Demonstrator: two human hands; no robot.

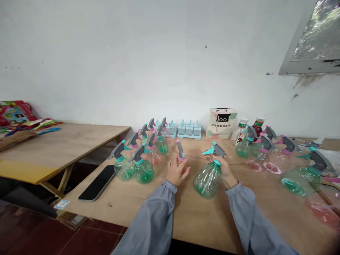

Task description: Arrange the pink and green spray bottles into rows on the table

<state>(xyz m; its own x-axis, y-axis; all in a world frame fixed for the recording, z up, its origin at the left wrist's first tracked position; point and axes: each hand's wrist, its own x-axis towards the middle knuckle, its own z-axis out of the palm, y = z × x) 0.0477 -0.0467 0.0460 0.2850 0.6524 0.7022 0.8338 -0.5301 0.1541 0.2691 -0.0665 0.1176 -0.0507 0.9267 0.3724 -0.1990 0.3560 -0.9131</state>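
Observation:
My right hand [224,170] is closed around the neck of a green spray bottle [207,180], which leans a little to the left with its turquoise-and-grey trigger head on top. My left hand [176,171] rests on a pink spray bottle [181,154] with a grey head, its fingers around the body; most of that bottle is hidden behind the hand. Left of my hands stands a group of several green and pink spray bottles [143,172]. More spray bottles [299,181] stand on the right side of the table.
A black phone [97,183] lies near the left edge of the wooden table [124,207]. Along the wall stand light-blue popsicle moulds [189,129], a paper bag [221,124] and two sauce bottles [241,129]. Another person's hand [25,136] is on the table at left.

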